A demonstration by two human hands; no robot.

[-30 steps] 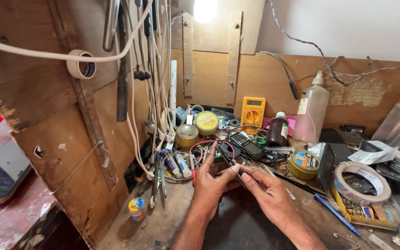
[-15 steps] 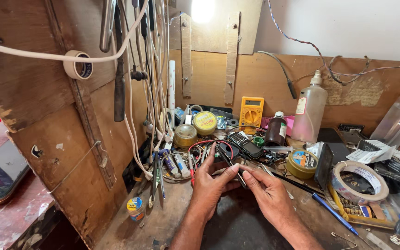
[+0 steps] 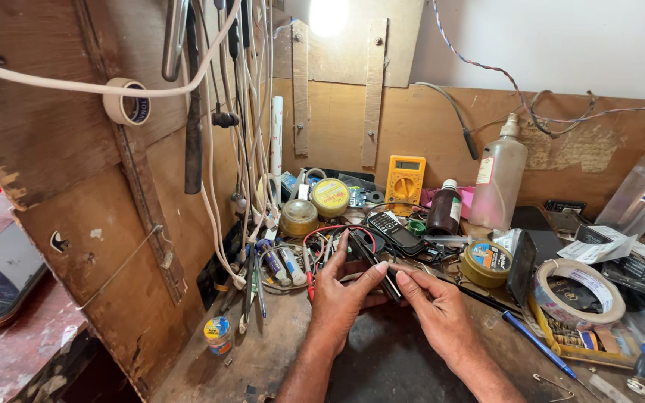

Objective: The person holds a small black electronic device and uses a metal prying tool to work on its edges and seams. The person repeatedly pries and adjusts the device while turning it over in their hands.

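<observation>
Both hands meet at the bench's front edge: left hand (image 3: pixel 340 298) and right hand (image 3: pixel 434 310) pinch one small dark phone part (image 3: pixel 390 280) between fingertips. Just behind lie a keypad phone (image 3: pixel 393 233), solder tins (image 3: pixel 485 263) and red wires (image 3: pixel 330 233). Risky spot: one slip, and the part drops among that clutter.

Low in the middle of the frame, the left hand (image 3: pixel 341 298) and the right hand (image 3: pixel 434 310) meet over a cluttered wooden workbench (image 3: pixel 263 358), fingertips pinching a small dark device (image 3: pixel 382 272) between them. Just above lie a black handset (image 3: pixel 392 233) and red and black wires (image 3: pixel 330 235). A yellow multimeter (image 3: pixel 404 179) leans against the back board at centre. A tape roll (image 3: pixel 580 291) lies at the right, and white cables (image 3: pixel 251 149) hang at upper left.
</observation>
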